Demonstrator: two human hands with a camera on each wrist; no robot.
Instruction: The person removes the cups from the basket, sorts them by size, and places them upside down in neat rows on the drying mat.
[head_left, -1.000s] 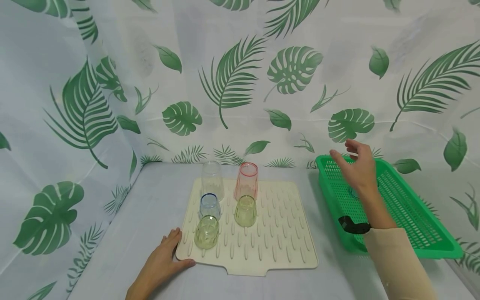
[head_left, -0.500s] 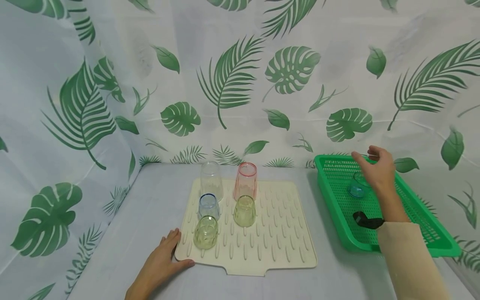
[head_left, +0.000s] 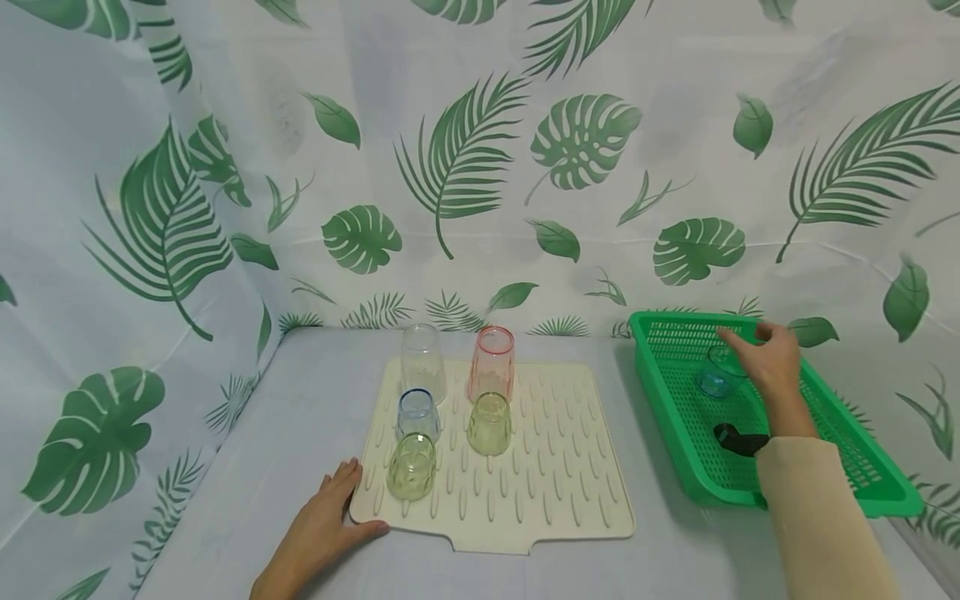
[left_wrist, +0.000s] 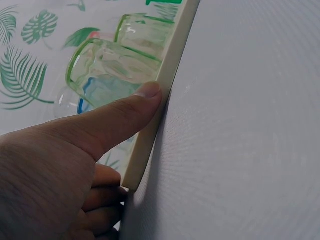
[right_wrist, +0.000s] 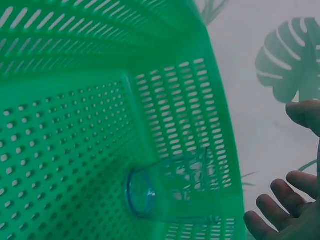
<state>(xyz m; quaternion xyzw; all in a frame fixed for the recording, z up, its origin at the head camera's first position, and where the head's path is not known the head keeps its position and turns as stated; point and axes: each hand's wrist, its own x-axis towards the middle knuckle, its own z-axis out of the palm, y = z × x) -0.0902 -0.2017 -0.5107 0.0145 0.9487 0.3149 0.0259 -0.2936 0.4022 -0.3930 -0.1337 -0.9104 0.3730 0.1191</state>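
In the head view my left hand (head_left: 322, 517) rests at the near left corner of a cream draining mat (head_left: 555, 467). Its thumb (left_wrist: 142, 97) lies against the mat's front edge and the fingers meet the left side. To the right, my right hand (head_left: 776, 362) hovers over a green plastic basket (head_left: 663, 417), thumb and fingers spread with nothing between them. Just below it, a clear bluish drinking glass (head_left: 716, 383) stands inside the basket. On the mat are a tall clear glass (head_left: 423, 367), a pink-rimmed glass (head_left: 491, 371), a blue-rimmed glass (head_left: 417, 412) and two green glasses (head_left: 412, 471).
A leaf-patterned white curtain (head_left: 465, 275) hangs behind and to the left of the table (head_left: 300, 417). The basket's raised walls surround the bluish glass. A black strap mount (head_left: 738, 440) sits on the right wrist.
My right hand has moved right and then lower over the basket, uncovering the bluish glass in it. The left hand and the glasses on the mat have stayed put.
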